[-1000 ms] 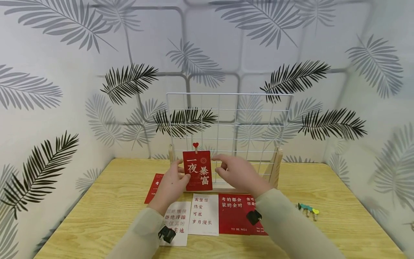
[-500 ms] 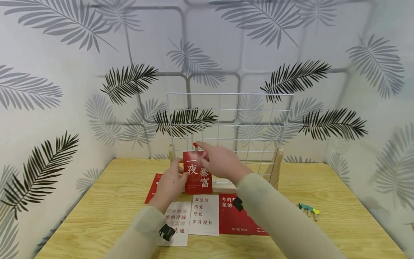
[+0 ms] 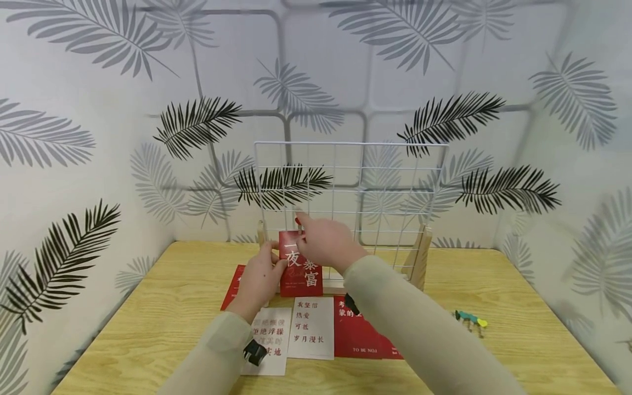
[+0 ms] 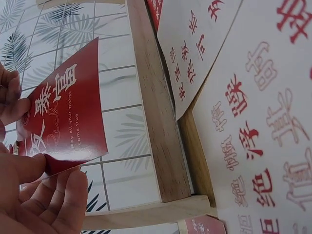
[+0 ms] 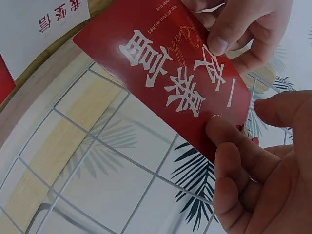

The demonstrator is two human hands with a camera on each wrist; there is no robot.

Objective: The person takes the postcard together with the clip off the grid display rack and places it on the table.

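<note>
My left hand (image 3: 260,274) pinches the left edge of a red card (image 3: 291,280) with white lettering, which stands upright against the white wire grid (image 3: 390,186). In the left wrist view, the thumb lies on the card's front and the other fingers are behind it. A small clip with a red heart (image 3: 298,221) sits at the card's top edge. My right hand (image 3: 328,241) is at the clip and covers the card's upper right part. In the right wrist view, one fingertip touches the card front near the clip (image 5: 254,140), and the thumb and finger are spread apart.
The grid stands in a wooden base (image 3: 419,258) at the back of the table (image 3: 163,329). White cards (image 3: 311,329) and red cards (image 3: 357,334) lie in front. Several coloured clips (image 3: 471,318) lie at the right. A patterned wall (image 3: 316,66) rises behind.
My right hand has moved left from beside the card's right edge to its top, over the heart clip. The card has shifted slightly downward; my left hand still holds its left edge.
</note>
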